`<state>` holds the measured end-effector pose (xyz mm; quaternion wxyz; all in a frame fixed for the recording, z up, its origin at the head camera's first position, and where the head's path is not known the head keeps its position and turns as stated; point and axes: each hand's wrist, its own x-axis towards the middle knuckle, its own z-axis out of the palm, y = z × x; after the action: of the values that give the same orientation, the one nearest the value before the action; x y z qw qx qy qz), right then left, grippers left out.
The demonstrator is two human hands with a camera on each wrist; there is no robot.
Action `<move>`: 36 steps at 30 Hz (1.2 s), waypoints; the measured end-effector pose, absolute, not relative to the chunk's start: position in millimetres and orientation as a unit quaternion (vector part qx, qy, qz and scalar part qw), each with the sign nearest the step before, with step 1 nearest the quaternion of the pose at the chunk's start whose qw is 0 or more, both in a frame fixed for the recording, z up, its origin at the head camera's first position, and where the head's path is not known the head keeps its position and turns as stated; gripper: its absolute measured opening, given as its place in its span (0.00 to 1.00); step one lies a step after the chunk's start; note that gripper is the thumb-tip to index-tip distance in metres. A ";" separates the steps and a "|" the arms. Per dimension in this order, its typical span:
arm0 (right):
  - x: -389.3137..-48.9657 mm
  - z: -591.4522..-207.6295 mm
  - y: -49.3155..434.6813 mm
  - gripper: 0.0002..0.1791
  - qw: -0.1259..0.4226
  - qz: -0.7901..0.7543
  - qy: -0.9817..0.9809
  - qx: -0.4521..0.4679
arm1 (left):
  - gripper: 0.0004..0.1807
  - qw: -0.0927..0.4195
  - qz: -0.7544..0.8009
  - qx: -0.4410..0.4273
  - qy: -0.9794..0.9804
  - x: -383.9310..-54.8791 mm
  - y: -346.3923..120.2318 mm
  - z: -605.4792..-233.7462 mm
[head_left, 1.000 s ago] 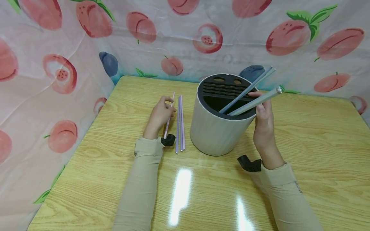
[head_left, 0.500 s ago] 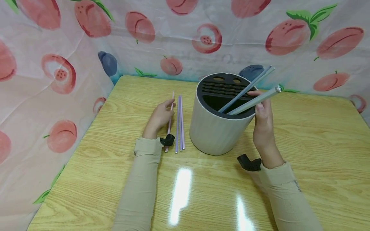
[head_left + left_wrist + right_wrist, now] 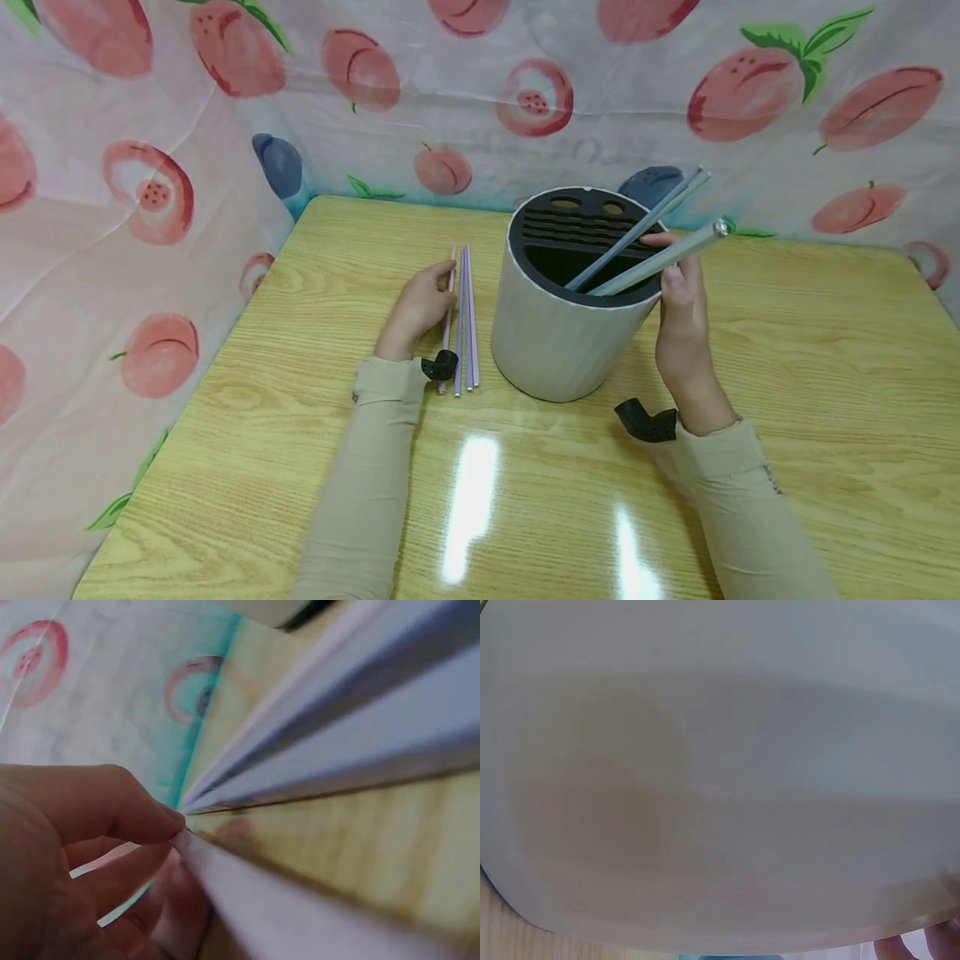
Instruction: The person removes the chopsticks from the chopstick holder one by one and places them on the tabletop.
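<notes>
Left hand [image 3: 422, 308] pinching pink stick [image 3: 277, 907]; right hand [image 3: 684, 333] on holder [image 3: 566, 350]

Left grip: thumb and finger together on the pink stick, on its far part. The stick lies beside the purple sticks [image 3: 469, 321], left of the holder; cannot tell whether any of it is off the table [image 3: 300, 333]. Right grip: fingers and thumb clamped on the holder's side near the rim. Holder is on the table; a slight tilt cannot be ruled out.

Progress, judged from present positions: partway. Done: two blue sticks [image 3: 633, 236] and a thicker pale stick [image 3: 656, 263], perhaps more than one side by side, lean in the holder's large front compartment. Remaining outside: four sticks, namely the pinched pink one plus three purple, these side by side and untouched. Holder's base inside: hidden, so any shorter contents go uncounted
</notes>
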<state>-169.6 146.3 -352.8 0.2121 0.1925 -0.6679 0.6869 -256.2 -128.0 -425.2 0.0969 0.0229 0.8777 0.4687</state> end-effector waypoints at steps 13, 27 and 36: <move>-167.8 -354.2 145.5 0.26 0.213 0.685 -0.670 0.190 | 0.30 0.046 0.351 0.043 0.934 -256.0 -125.4 -426.2; -165.5 -351.9 143.1 0.25 0.214 0.679 -0.676 0.189 | 0.24 0.085 0.344 0.049 0.934 -250.2 -129.5 -415.8; -165.6 -352.2 143.2 0.23 0.215 0.680 -0.673 0.194 | 0.18 0.052 0.369 0.111 0.921 -249.1 -122.9 -395.5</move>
<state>-165.6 143.2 -352.2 0.2154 0.1939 -0.6731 0.6804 -249.1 -122.9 -395.5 0.0519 0.1111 0.9212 0.3693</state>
